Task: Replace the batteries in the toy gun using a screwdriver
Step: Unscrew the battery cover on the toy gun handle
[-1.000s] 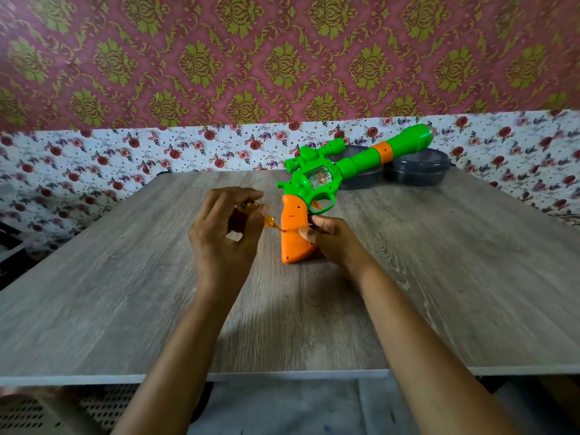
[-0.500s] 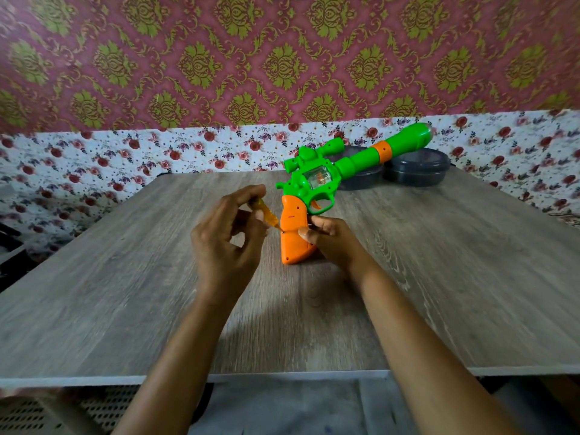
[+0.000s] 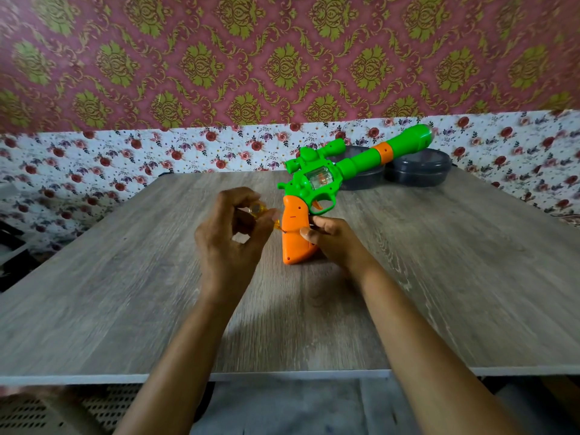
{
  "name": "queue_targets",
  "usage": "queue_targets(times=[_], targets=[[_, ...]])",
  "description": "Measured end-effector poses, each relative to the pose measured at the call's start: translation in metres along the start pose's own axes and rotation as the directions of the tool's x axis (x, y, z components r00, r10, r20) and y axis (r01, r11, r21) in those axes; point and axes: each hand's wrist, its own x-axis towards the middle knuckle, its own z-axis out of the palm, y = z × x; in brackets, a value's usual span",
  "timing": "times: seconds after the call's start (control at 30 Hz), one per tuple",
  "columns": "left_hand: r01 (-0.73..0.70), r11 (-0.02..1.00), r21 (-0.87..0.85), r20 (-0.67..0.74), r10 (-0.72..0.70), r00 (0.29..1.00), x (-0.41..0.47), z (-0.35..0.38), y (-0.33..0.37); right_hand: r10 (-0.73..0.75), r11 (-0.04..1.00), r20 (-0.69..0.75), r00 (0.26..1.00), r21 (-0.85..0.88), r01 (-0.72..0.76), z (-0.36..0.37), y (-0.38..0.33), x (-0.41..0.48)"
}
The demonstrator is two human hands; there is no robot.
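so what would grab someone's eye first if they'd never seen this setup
The bright green and orange toy gun stands out first, propped on its orange grip near the middle of the grey wooden table, barrel angled up toward the far right. The left hand pinches a small amber-handled screwdriver against the grip's left side while the right hand steadies the grip from the right. Two dark round containers sit behind the barrel.
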Motion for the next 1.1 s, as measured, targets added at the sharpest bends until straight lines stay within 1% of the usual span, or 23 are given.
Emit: queue_targets(times=[0.07, 0.17, 0.33, 0.5, 0.6, 0.87, 1.0, 1.1], targets=[[-0.032, 0.999, 0.031, 0.022, 0.032, 0.999, 0.0016, -0.0008, -0.0011, 0.001, 1.000, -0.007, 1.000, 0.007, -0.001, 0.0000, -0.0005, -0.0005], [-0.063, 0.998, 0.006, 0.038, 0.063, 0.997, 0.0011, -0.0012, 0.0001, 0.003, 0.999, 0.001, 1.000, 0.035, -0.003, -0.0001, -0.0010, -0.0013], [-0.022, 0.999, -0.032, 0.077, 0.024, 0.997, -0.0011, -0.0017, 0.0019, -0.030, 0.999, -0.001, 1.000, 0.030, 0.030, -0.0008, -0.0013, -0.0030], [-0.040, 0.999, -0.024, 0.078, 0.042, 0.996, -0.0009, -0.0008, -0.0014, -0.033, 0.999, -0.008, 0.999, 0.022, 0.033, -0.0007, -0.0014, -0.0021], [-0.044, 0.999, 0.006, 0.037, 0.044, 0.998, -0.0003, -0.0004, -0.0027, -0.030, 0.999, -0.018, 0.999, 0.027, 0.031, 0.0002, 0.0000, 0.0002], [0.026, 1.000, 0.007, -0.084, -0.025, 0.996, -0.0007, 0.0005, -0.0056, -0.054, 0.998, -0.005, 0.999, 0.013, 0.054, -0.0010, 0.0041, 0.0018], [0.094, 0.991, -0.094, -0.237, -0.114, 0.965, 0.0040, -0.0015, -0.0055, -0.077, 0.997, 0.010, 0.997, 0.009, 0.077, -0.0010, 0.0057, 0.0026], [0.157, 0.953, -0.260, -0.292, -0.232, 0.928, 0.0085, -0.0032, -0.0036, -0.074, 0.996, 0.000, 0.997, 0.045, 0.074, 0.0005, 0.0077, 0.0039]])
